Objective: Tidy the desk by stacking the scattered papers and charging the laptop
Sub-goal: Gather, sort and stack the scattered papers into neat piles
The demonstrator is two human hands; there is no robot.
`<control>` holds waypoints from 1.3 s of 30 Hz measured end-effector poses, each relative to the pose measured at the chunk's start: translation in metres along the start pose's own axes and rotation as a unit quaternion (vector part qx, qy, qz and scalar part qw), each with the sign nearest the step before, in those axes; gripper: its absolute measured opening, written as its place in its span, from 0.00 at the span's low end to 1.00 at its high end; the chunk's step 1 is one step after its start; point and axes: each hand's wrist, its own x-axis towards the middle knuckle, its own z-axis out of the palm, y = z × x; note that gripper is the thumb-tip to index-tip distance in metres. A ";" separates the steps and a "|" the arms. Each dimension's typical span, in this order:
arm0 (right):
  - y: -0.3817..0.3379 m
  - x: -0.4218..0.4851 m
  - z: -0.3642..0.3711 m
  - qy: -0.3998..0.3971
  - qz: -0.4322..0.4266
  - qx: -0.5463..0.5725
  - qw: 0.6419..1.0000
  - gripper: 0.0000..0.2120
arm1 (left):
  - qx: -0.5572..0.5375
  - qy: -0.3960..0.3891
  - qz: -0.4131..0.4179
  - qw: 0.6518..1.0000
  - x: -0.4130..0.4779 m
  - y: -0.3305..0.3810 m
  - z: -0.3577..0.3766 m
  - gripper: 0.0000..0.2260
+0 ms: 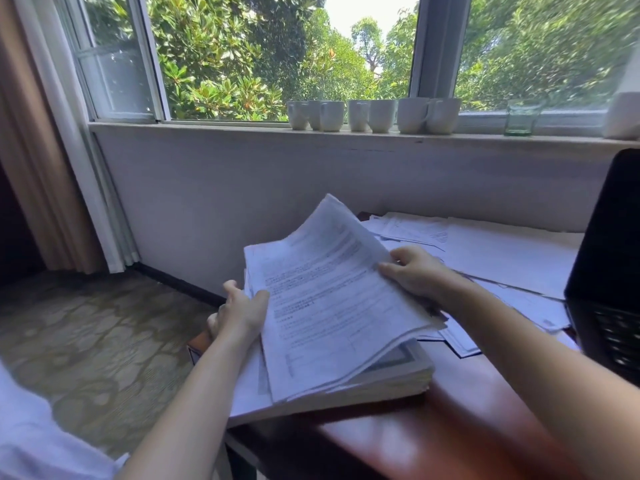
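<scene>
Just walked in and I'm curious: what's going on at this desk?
A person is gathering papers. The left hand and the right hand grip a sheaf of sheets by its sides, over a thick book at the corner of the desk. Behind, loose papers lie scattered toward the open laptop at the right. No charging cable is in view.

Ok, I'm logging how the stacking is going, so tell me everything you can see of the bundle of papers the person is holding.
The bundle of papers is a loose sheaf of white sheets printed with small dark text, too blurred to read. Its edges are uneven, not squared. It tilts, far corner lifted toward the window, near edge resting on a thick stack at the desk's left end. The left hand grips its left edge; the right hand grips its right edge.
</scene>
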 end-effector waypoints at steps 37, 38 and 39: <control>0.119 0.036 -0.024 0.288 0.116 -0.227 0.923 0.22 | 0.148 0.048 0.101 0.983 0.003 -0.016 0.009 0.16; 0.117 0.031 -0.025 0.299 0.095 -0.215 0.925 0.22 | 0.149 0.049 0.102 0.982 0.004 -0.016 0.009 0.16; 0.114 0.025 -0.025 0.303 0.072 -0.208 0.927 0.22 | 0.150 0.049 0.102 0.982 0.005 -0.016 0.008 0.16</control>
